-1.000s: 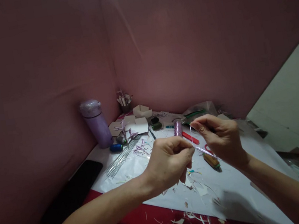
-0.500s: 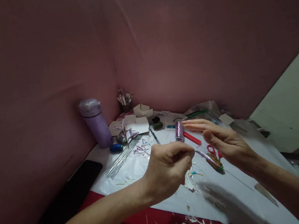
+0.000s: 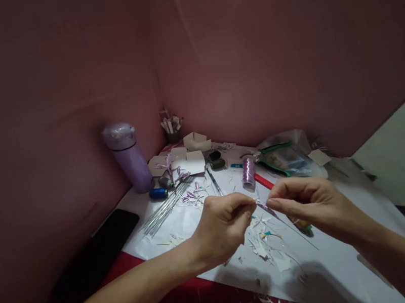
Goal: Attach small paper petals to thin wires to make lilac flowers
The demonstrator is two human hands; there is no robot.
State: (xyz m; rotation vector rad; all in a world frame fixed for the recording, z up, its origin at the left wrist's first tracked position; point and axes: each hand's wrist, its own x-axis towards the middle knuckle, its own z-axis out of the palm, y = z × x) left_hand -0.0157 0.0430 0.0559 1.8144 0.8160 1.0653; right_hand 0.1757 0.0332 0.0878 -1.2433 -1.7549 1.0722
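Note:
My left hand (image 3: 232, 221) is closed in a pinch on one end of a slim purple thread-wrapped wire piece (image 3: 271, 210), held above the white-covered table. The bare end of its wire points down to the right. My right hand (image 3: 306, 201) is beside the piece, thumb and forefinger pinched close to the left fingertips; what lies between them is too small to make out. A purple spool of thread (image 3: 248, 173) stands just beyond the hands. Finished-looking purple petal shapes (image 3: 193, 195) lie to the left of it.
Thin silver wires (image 3: 168, 210), a blue spool (image 3: 158, 194) and a purple bottle (image 3: 128, 158) are on the left. Behind are a pen (image 3: 214, 181), white card pieces (image 3: 189, 164) and green-handled pliers (image 3: 274, 166). Paper scraps (image 3: 260, 247) litter the front, near a black phone-like slab (image 3: 116, 237).
My right hand has gone from open, fingers stretched out near the spool, to a pinch lower down beside the wrapped piece. My left hand keeps its pinch. The view has shifted slightly.

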